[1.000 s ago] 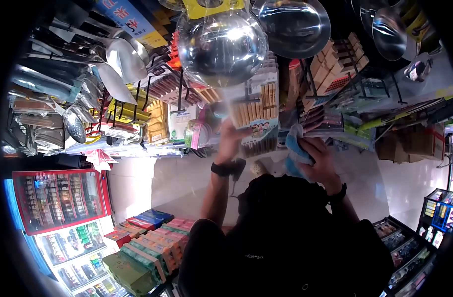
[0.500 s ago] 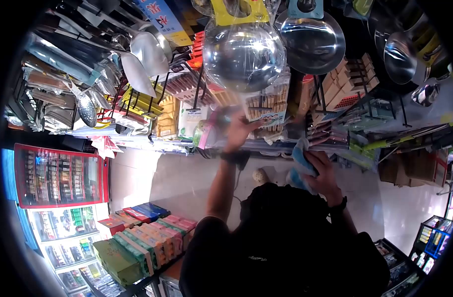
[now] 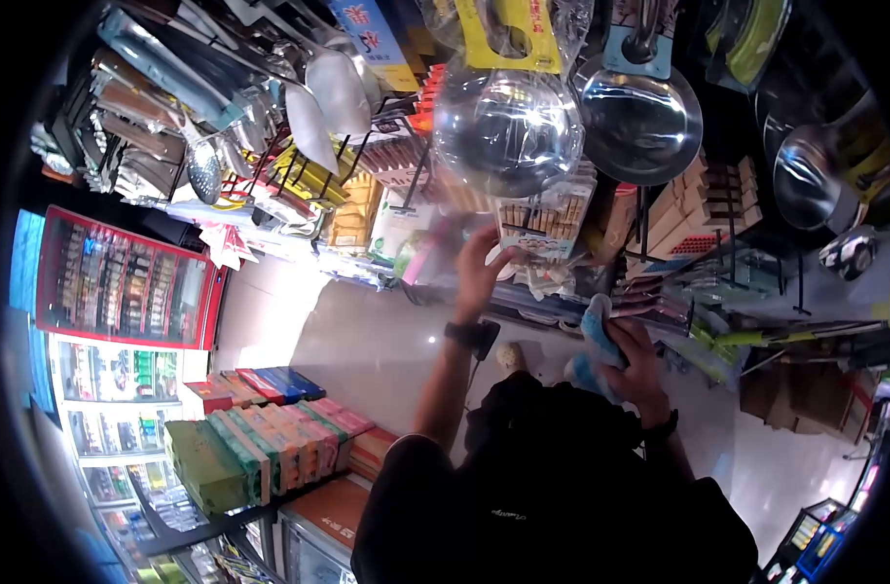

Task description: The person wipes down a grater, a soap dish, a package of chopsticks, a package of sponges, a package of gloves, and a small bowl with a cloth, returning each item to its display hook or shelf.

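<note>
My left hand (image 3: 478, 274) is raised to the hanging goods, thumb and fingers apart, with a dark band on the wrist. Its thumb reaches the lower left corner of a clear pack of small wooden pieces (image 3: 544, 226), which look like clothes pegs. Just left of the fingers hangs a blurred clear bag with pink and green (image 3: 420, 255). My right hand (image 3: 637, 362) is lower and to the right, its fingers closed around a blue and white cloth (image 3: 599, 331). Part of the cloth hangs below the fingers.
Shiny metal pans (image 3: 508, 127) hang above my hands, with ladles and spatulas (image 3: 338, 92) at upper left. Black display hooks (image 3: 644, 229) stick out between packs. Stacked tissue packs (image 3: 270, 438) stand behind at lower left, near a red-framed cabinet (image 3: 124, 277). Cardboard boxes (image 3: 805, 394) are at right.
The view has shifted, so the shelf goods appear farther right. My left hand has drawn slightly back from the peg pack, which hangs straighter. My right hand still grips the cloth.
</note>
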The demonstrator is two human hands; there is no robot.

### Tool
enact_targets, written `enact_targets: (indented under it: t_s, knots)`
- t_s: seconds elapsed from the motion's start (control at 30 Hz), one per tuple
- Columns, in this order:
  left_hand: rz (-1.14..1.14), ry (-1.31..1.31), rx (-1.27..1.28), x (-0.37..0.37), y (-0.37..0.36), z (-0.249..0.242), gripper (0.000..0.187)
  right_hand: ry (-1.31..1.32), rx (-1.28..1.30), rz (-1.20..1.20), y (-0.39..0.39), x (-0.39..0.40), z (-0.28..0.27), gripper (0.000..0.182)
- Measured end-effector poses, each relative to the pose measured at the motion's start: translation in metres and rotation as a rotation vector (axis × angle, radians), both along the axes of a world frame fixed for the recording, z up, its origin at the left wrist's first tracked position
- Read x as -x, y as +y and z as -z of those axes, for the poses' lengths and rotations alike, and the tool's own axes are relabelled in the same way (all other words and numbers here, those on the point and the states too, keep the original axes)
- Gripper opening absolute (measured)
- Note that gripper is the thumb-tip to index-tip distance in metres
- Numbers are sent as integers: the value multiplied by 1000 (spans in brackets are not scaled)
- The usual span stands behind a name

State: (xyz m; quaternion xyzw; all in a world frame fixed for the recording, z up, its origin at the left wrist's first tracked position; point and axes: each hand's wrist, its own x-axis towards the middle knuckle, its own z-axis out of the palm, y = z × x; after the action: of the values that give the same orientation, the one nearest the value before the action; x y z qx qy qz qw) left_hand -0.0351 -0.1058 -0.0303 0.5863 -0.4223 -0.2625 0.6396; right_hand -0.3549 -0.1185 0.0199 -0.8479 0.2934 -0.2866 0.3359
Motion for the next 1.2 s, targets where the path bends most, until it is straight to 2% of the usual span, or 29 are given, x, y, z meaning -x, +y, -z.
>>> enact_targets:
  t_s: [0.13,0.23,0.33,0.47,0.5,0.63,0.73,0.77,0.8,0.87,0.9,1.0,1.1,1.2]
  knots:
    - [-83,140,1,-13,17,12,36,-15,-28,-49,-10,-4,-7,60]
    - [-193,198,57,-30,28,13,22,-24,-20,-111,-15,-10,-3,58]
    - [-164,159,90,-58,41,1,22,5,-22,-120,-12,-21,-4,57]
    - [-246,247,81,-99,44,-17,34,6,-38,-66,5,-48,-5,56]
    - [-259,143,98,-118,43,-14,43,11,-30,-49,11,-58,-4,56]
    - [-215,138,108,-170,36,-12,63,26,45,-1,32,-106,3,56]
    - [-178,59,-18,-197,27,-21,69,24,38,64,48,-150,-2,56]
    - [-118,-51,-29,-210,24,-14,72,18,46,89,51,-166,-3,56]
    - [-64,1,-55,-222,21,-7,74,14,51,114,55,-179,-5,56]
    - [69,73,-21,-238,13,4,74,16,54,155,66,-201,-7,56]
    - [29,-162,-14,-248,8,11,74,19,55,172,70,-211,-5,56]
    - [8,-307,85,-264,1,23,70,20,38,188,82,-236,-5,58]
    - [-46,-193,-22,-261,-1,17,60,41,27,213,92,-253,-6,59]
    - [-16,-274,-42,-264,-6,14,55,58,47,251,100,-264,-4,60]
